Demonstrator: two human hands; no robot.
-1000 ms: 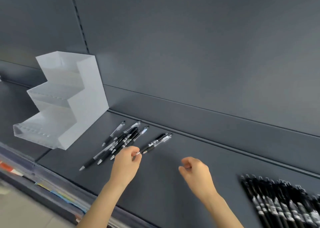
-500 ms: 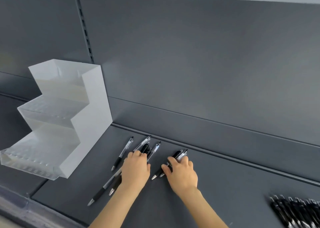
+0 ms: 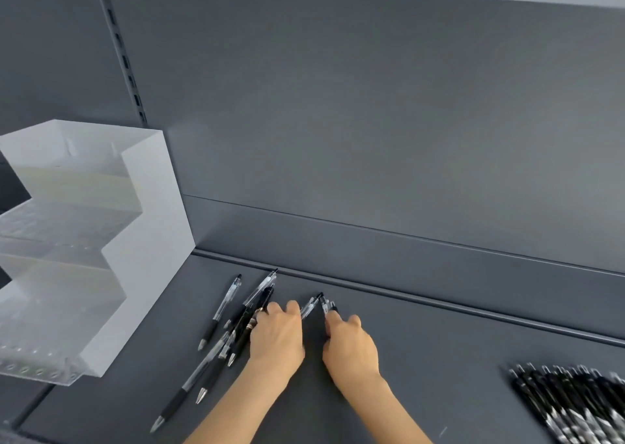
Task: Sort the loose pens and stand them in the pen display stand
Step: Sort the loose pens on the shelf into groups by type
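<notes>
Near the dark grey metal shelf's [image 3: 456, 359] back edge, the right hand [image 3: 350, 342] pinches loose black-and-clear plastic pens [image 3: 324, 302]; the left hand [image 3: 277, 339] covers others, grip unclear.

Light is soft and even, bright enough throughout, with no hard source in view. The white side wall of the stand [image 3: 145, 241] is the brightest surface and is not burnt out. Its clear steps look milky and low in contrast. The back panel [image 3: 372, 122] right of the stand carries a broad dull sheen. The shelf [image 3: 439, 359] is matt, without glare. A narrow soft shadow lies between the left hand [image 3: 277, 339] and right hand [image 3: 351, 345]. Loose pens [image 3: 220, 311] just right of the stand are fairly sharp. The pen pile [image 3: 575, 406] far right of the stand is smeared with blur. The slotted strip [image 3: 125, 61] above the stand leans from wide-angle bend.
</notes>
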